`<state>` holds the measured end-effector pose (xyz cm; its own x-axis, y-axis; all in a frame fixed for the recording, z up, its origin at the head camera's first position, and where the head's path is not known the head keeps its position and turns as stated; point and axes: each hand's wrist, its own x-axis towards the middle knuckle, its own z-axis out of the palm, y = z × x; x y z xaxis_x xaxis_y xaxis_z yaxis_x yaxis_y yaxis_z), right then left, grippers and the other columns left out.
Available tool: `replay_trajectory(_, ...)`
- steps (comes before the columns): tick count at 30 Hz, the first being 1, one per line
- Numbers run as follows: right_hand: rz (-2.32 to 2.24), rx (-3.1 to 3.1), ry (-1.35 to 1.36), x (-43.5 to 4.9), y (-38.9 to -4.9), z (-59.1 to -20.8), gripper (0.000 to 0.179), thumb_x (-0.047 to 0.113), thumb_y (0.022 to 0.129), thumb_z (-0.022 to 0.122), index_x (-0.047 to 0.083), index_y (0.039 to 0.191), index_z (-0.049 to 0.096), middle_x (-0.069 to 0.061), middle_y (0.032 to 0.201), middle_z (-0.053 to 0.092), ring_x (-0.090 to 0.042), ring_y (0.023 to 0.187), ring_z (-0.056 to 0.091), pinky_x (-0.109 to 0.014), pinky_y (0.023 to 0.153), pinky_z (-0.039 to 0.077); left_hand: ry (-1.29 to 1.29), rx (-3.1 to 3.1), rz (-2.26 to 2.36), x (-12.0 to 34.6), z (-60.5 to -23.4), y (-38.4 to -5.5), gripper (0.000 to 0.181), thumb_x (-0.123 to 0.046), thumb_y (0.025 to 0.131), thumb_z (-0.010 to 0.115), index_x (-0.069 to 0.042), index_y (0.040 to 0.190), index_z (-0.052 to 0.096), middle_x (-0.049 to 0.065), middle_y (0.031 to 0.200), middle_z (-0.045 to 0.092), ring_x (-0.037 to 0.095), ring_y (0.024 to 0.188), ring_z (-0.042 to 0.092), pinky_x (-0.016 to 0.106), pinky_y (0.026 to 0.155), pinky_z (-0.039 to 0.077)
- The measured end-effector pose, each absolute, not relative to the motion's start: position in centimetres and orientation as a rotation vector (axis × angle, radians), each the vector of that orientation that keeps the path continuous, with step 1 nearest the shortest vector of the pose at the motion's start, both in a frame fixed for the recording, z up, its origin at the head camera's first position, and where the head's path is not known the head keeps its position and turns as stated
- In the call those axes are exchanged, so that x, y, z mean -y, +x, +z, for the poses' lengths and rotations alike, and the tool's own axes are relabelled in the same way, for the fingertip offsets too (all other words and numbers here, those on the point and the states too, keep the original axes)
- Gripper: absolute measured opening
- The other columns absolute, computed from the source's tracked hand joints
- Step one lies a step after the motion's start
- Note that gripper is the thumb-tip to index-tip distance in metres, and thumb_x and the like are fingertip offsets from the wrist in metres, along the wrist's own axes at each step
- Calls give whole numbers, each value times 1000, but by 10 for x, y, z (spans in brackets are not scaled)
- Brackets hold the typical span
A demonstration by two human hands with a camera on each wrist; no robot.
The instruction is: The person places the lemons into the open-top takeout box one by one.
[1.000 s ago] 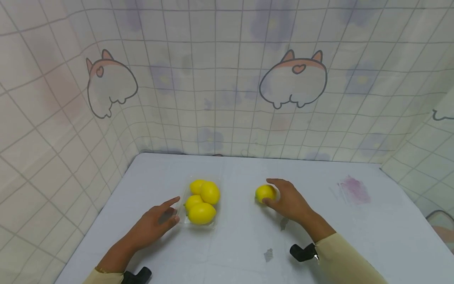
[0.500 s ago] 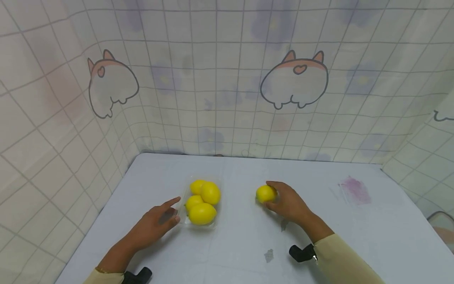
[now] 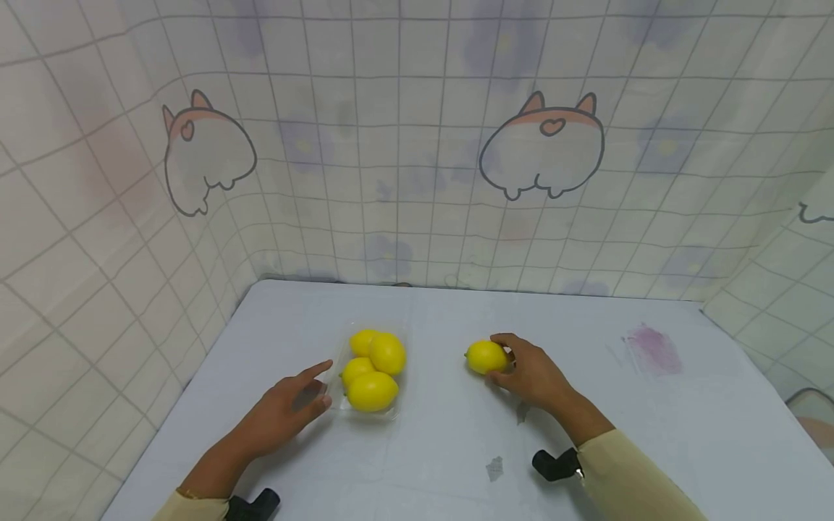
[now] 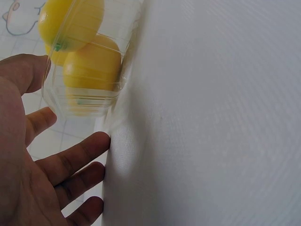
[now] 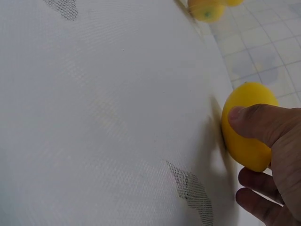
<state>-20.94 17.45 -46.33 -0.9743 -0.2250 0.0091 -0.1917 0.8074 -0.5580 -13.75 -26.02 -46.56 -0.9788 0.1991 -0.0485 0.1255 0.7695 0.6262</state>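
A yellow lemon (image 3: 485, 357) lies on the white table, its stem tip pointing left. My right hand (image 3: 536, 375) holds it from the right side, the thumb pressed on it in the right wrist view and the fingertips partly hidden behind it. To the left stands a clear plastic container (image 3: 342, 407) with several lemons (image 3: 371, 391) inside. Beside its left wall is my left hand (image 3: 281, 414), fingers spread and relaxed. In the left wrist view the thumb lies at the container's rim; whether it presses there I cannot tell.
The white-covered table (image 3: 430, 463) has grey mesh patches (image 3: 494, 468) near the front and a pink stain (image 3: 651, 349) at the right. A grid-patterned curtain (image 3: 417, 181) rises behind and on both sides. Black camera mounts (image 3: 555, 464) sit at the wrists.
The right fingers have closed in on the single lemon. It has turned slightly, its stem tip now showing further left. The left hand and the container have stayed in place.
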Motion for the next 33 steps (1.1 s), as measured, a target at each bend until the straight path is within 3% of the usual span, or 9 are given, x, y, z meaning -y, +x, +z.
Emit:
replay_trajectory(10,-986,-2905,-346,-173,-209,-469,69,31,84,87,14,143,56,-7,127,64,-26,107,63,-47,92,54,251,-2835,1017,261,-467,-137,64,-49,100,63,-33,158,40,5,135,63,38,135,47,67,109,34)
replay_trajectory(24,-1055,-2944,-376,-154,-214,-459,67,40,85,85,18,142,57,-3,132,64,-27,108,64,-45,85,57,236,-2829,1026,261,-466,-136,64,-49,100,64,-35,158,40,4,135,63,38,136,47,68,109,33)
replay_trajectory(33,-1110,-2943,-396,-137,-217,-452,66,35,85,86,18,142,57,-2,136,62,-24,103,64,-41,87,57,230,-2825,1020,259,-465,-136,65,-50,100,63,-36,158,39,4,135,63,38,137,46,69,110,31)
